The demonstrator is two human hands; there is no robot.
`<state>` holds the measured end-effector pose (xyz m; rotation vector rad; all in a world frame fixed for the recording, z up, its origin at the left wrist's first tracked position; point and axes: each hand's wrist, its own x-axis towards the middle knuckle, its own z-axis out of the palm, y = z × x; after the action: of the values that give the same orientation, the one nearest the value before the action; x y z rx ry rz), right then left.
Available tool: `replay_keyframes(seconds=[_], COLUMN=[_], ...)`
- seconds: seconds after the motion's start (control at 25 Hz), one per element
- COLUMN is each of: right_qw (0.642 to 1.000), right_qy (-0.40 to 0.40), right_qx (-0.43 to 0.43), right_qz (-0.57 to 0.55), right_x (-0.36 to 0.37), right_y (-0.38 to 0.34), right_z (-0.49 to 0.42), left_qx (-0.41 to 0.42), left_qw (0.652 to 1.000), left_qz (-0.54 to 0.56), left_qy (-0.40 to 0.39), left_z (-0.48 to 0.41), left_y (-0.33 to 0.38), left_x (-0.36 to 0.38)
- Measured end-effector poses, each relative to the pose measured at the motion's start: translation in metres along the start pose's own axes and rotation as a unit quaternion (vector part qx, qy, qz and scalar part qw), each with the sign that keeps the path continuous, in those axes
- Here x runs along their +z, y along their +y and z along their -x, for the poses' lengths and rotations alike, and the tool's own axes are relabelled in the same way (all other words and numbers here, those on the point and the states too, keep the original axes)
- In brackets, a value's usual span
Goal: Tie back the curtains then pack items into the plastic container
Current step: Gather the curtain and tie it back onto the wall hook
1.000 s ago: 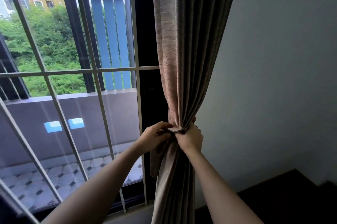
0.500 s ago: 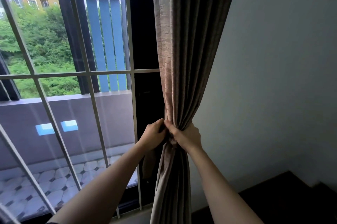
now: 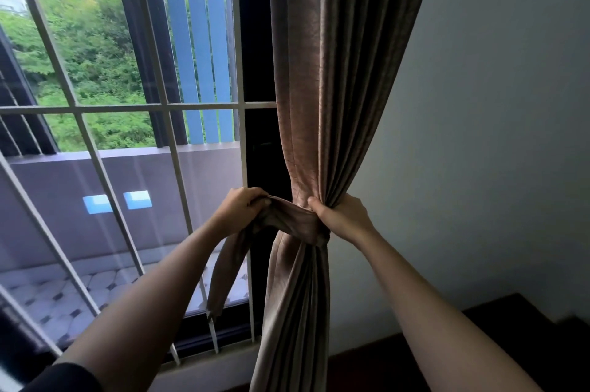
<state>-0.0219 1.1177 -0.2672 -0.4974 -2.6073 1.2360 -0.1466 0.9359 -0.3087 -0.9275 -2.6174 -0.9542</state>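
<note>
A brown-pink curtain [image 3: 335, 72] hangs beside the window, bunched to a narrow waist at mid height. A tie-back strip of the same cloth [image 3: 287, 222] wraps round that waist. My left hand [image 3: 242, 206] grips the strip's free end, stretched out to the left of the curtain; the rest of the strip dangles below it. My right hand [image 3: 341, 216] grips the bunched curtain at the wrap, thumb on the front folds. No plastic container is in view.
A window with white bars [image 3: 159, 107] fills the left, a balcony wall and tiled floor beyond it. A plain pale wall [image 3: 495, 136] stands to the right. Dark wooden steps or a ledge [image 3: 510, 343] lie at lower right.
My left hand has moved left, away from the curtain, drawing the tie-back strip out taut. My right hand stays at the bunched waist.
</note>
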Motion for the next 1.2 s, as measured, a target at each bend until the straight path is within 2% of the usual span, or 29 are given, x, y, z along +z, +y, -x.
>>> replay_keyframes(seconds=[0.16, 0.36, 0.52, 0.64, 0.72, 0.8, 0.88, 1.04, 1.2], right_qw=[1.0, 0.998, 0.998, 0.997, 0.996, 0.991, 0.985, 0.977, 0.956], right_qy=[-0.025, -0.056, -0.047, -0.057, -0.08, -0.124, -0.171, -0.209, -0.282], right_qx=[-0.017, -0.027, -0.04, -0.047, -0.046, -0.041, -0.023, -0.017, -0.067], right_qz=[0.005, -0.002, 0.003, 0.016, 0.017, 0.028, 0.014, 0.043, 0.042], right_x=[-0.009, -0.018, -0.023, -0.025, -0.027, -0.033, -0.04, -0.042, -0.042], right_y=[0.003, 0.013, 0.02, 0.018, 0.015, 0.009, 0.001, -0.007, -0.012], right_z=[-0.003, -0.007, -0.007, -0.006, -0.008, -0.014, -0.02, -0.033, -0.041], left_qx=[-0.003, -0.057, -0.112, -0.188, -0.203, -0.212, -0.192, -0.082, -0.052], left_qw=[0.998, 0.993, 0.99, 0.961, 0.928, 0.866, 0.83, 0.86, 0.901], left_qz=[-0.042, -0.086, 0.059, 0.192, 0.312, 0.453, 0.517, 0.472, 0.39], left_qy=[0.054, 0.055, 0.058, 0.064, 0.024, -0.021, -0.08, -0.174, -0.184], left_z=[-0.004, -0.019, -0.025, -0.016, -0.01, -0.004, 0.002, 0.013, 0.014], left_y=[0.012, 0.051, 0.064, 0.065, 0.062, 0.06, 0.059, 0.058, 0.058], left_x=[0.017, 0.044, 0.057, 0.07, 0.074, 0.072, 0.069, 0.063, 0.059])
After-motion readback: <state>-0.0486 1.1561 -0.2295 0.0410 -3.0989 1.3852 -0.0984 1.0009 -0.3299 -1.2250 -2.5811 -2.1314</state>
